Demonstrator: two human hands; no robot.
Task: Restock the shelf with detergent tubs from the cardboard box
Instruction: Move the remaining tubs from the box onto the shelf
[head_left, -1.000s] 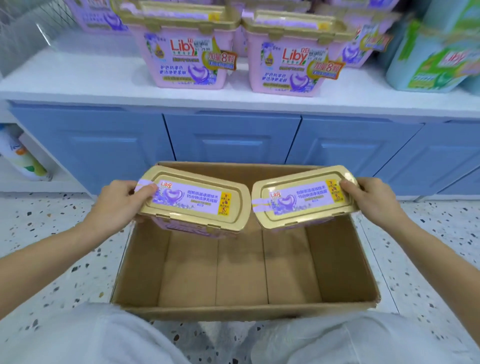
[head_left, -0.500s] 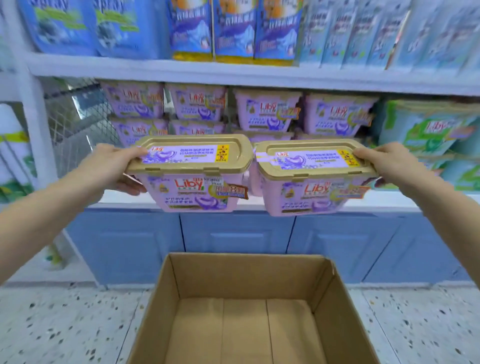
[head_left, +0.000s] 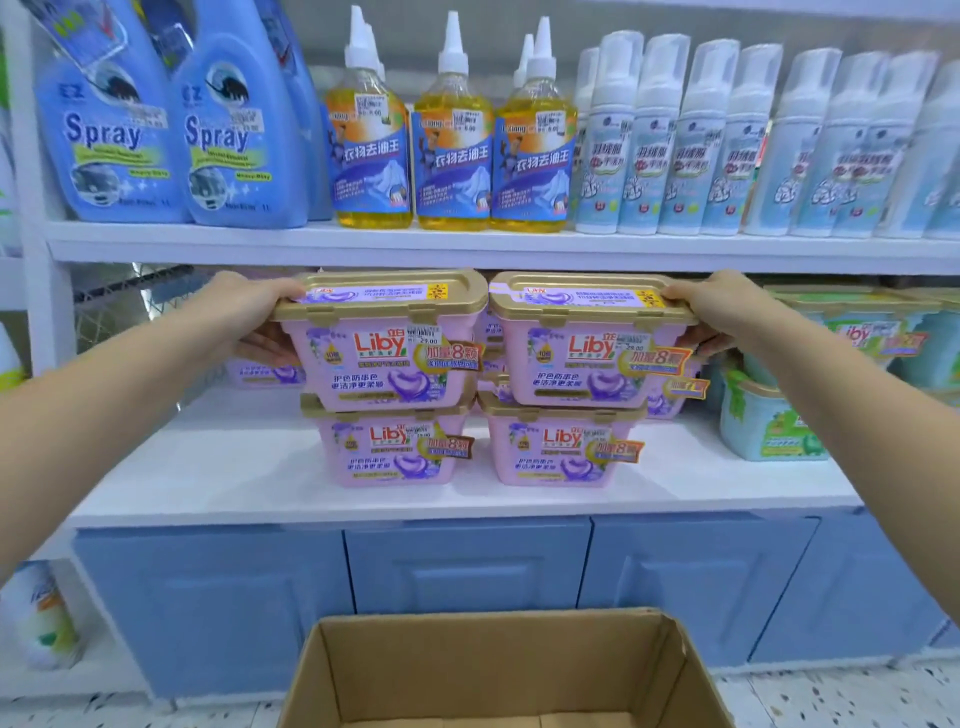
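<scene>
I hold two pink Liby detergent tubs with gold lids side by side at the white shelf (head_left: 218, 467). My left hand (head_left: 244, 312) grips the left end of the left tub (head_left: 384, 343). My right hand (head_left: 719, 312) grips the right end of the right tub (head_left: 592, 345). Each held tub sits on or just above another pink tub standing on the shelf, the lower left tub (head_left: 389, 447) and the lower right tub (head_left: 561, 447). More pink tubs stand behind them. The cardboard box (head_left: 498, 670) is open on the floor below.
Green tubs (head_left: 769, 426) stand on the same shelf to the right. The upper shelf (head_left: 467, 247) close above the lids carries blue spray bottles (head_left: 234, 119), yellow bottles and white foam bottles. Blue cabinet doors (head_left: 467, 566) are below. A wire rack (head_left: 124, 301) is at the left.
Both hands lifted the two tubs out of the box, raised them and carried them forward onto the stacked tubs on the shelf. The view tilted up.
</scene>
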